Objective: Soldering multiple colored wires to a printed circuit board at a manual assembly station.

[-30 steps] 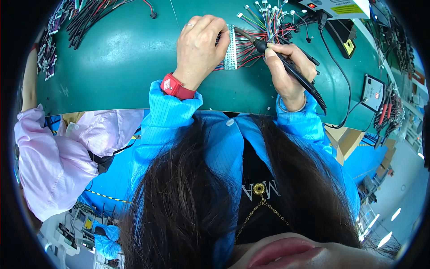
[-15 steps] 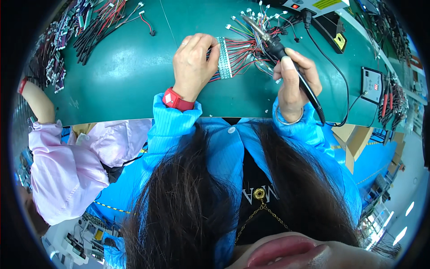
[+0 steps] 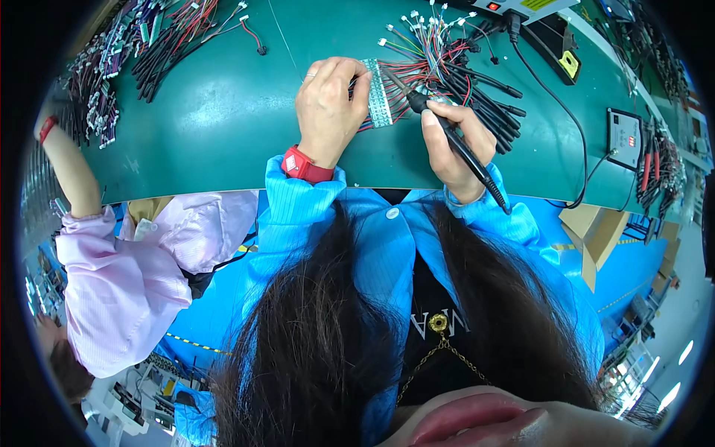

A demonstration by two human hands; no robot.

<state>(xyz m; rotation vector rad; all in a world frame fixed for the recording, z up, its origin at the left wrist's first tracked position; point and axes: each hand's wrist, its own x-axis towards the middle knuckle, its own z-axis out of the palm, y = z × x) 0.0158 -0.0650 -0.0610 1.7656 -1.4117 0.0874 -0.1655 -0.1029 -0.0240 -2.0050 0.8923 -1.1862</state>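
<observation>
Right hand [image 3: 459, 149] pinches soldering iron [image 3: 417, 100] at board strip [image 3: 380, 97] beside curled left hand [image 3: 331, 104], grip hidden; wires [image 3: 410, 71] line it, joints done versus left unreadable.

One narrow, wired circuit board panel [image 3: 378, 97] lies near the worktop's [image 3: 238, 141] front edge; the black soldering iron [image 3: 469, 158] is tilted toward it.

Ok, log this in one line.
left hand: at board strip | right hand: holds soldering iron, tip near strip | wires: right of strip
</observation>
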